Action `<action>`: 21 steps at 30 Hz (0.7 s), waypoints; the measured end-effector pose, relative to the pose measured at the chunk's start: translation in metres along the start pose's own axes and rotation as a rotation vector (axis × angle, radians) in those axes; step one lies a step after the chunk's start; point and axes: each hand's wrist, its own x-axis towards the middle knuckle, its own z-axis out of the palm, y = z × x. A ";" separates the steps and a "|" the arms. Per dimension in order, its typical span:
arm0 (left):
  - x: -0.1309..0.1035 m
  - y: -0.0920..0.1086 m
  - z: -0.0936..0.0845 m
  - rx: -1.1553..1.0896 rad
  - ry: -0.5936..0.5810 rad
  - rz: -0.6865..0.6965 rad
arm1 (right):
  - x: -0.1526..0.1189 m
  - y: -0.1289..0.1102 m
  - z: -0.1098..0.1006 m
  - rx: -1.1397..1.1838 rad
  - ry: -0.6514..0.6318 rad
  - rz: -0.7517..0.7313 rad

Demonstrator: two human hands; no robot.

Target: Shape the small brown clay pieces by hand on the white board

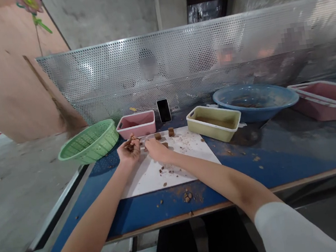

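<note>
My left hand (130, 149) is cupped with its palm up over the left side of a white sheet (149, 174), its fingers curled round small brown pieces (131, 147). Just to its right, my right hand (155, 149) is palm down at the sheet, fingers bent and pressed together; what they hold, if anything, is hidden. Two brown blocks (171, 132) stand near the sheet's back edge, and another brown piece shows partly behind my right hand. Crumbs and small brown bits (165, 184) lie scattered on the sheet.
A green basket (96, 145) and a pink bin (137, 130) stand at the left. A phone (164, 111) leans at the back. Rightward are a yellow-green bin (212, 130), a blue basin (255, 108) and pink trays (327, 111). A perforated metal screen (179, 66) borders the blue table (254, 168).
</note>
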 end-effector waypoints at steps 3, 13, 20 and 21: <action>-0.002 0.000 -0.003 0.123 0.026 0.008 | 0.003 -0.003 -0.006 0.030 0.091 -0.025; -0.006 -0.013 -0.003 0.218 -0.127 -0.181 | 0.004 -0.005 0.000 0.128 0.172 -0.327; -0.002 -0.019 -0.005 0.273 -0.084 -0.118 | 0.006 0.000 0.013 0.234 0.240 -0.162; -0.002 -0.020 -0.005 0.275 -0.071 -0.117 | 0.005 0.000 0.012 0.222 0.261 -0.138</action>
